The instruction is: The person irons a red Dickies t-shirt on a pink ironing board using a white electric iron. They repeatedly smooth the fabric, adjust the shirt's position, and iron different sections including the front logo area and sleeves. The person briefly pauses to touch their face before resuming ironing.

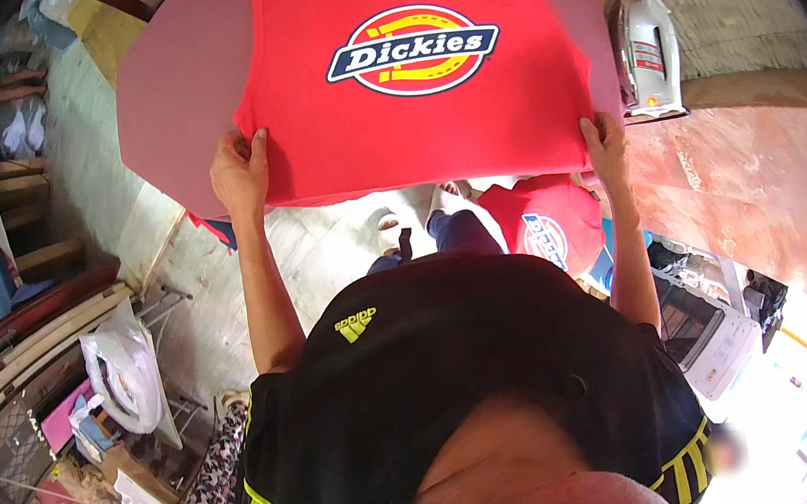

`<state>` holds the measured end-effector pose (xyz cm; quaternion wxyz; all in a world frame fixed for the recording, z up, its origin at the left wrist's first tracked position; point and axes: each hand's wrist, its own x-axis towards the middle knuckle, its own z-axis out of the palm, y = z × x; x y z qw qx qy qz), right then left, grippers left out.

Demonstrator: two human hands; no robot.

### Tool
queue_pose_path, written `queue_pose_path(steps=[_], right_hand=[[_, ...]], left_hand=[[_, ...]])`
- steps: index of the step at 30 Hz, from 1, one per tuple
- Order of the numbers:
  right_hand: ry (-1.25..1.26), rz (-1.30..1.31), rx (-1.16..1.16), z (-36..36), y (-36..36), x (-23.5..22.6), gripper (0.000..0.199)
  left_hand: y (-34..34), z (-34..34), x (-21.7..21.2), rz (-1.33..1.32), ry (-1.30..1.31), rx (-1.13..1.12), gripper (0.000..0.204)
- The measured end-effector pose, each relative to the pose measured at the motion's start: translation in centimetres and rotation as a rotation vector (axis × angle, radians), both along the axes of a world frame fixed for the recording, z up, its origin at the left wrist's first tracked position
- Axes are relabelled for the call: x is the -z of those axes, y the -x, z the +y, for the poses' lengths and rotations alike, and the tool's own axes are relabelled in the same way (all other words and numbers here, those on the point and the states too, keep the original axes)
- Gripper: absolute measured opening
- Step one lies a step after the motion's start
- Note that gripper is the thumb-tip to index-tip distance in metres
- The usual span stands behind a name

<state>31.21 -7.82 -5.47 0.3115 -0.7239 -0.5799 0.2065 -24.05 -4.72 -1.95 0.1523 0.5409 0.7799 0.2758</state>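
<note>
Both my left hand point(239, 171) and right hand point(606, 144) pinch the red cotton shirt's point(419, 129) hem on the pink padded ironing board point(174, 109), which I judge needs smoothing next.

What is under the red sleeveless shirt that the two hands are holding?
Under the red shirt lies a pink padded board, visible at both sides. The left hand and right hand grip the shirt's hem. The board's middle is covered.

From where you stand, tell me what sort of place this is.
Probably a small home or workshop ironing corner. A red shirt lies spread on a padded pink ironing board, both hands gripping its hem, a white iron stands at the board's right end, and cluttered wooden shelves line the left wall.
</note>
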Motion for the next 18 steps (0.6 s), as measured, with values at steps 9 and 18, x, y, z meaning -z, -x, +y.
queue_pose_path(steps=[9,18], right_hand=[[0.128,0.386,-0.009,-1.6,0.4,-5.9,0.020],[-0.167,-0.396,-0.138,1.2,0.5,-6.6,0.019]], left_hand=[[1.4,-2.0,-1.0,-0.729,-0.139,-0.010,0.017],[-1.8,-0.9,-2.4,0.479,-0.311,0.104,0.029]])
